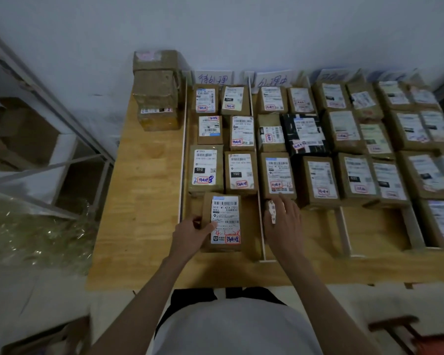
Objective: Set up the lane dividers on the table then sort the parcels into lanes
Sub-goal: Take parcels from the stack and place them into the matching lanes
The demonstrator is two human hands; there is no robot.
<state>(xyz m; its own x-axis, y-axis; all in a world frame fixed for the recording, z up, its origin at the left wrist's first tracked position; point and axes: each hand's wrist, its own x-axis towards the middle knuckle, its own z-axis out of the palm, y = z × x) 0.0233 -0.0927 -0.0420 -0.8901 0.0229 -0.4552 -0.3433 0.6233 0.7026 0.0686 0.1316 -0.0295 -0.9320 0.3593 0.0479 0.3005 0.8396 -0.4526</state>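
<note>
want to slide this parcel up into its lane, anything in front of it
Yes. The parcel under the left hand sits in the leftmost lane, right behind the 010 box and 150 box, so it cannot go further.

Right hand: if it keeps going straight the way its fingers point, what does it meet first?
The right hand points away toward the wall; its fingertips look already at the near edge of a brown parcel in the second lane. Depth is unclear.

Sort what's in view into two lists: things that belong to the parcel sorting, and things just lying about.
Job:
- left hand gripping parcel
- right hand by the white lane divider
- sorted parcels
- lane signs
- unsorted stack

Lying about:
- metal shelving
- plastic wrap
</note>
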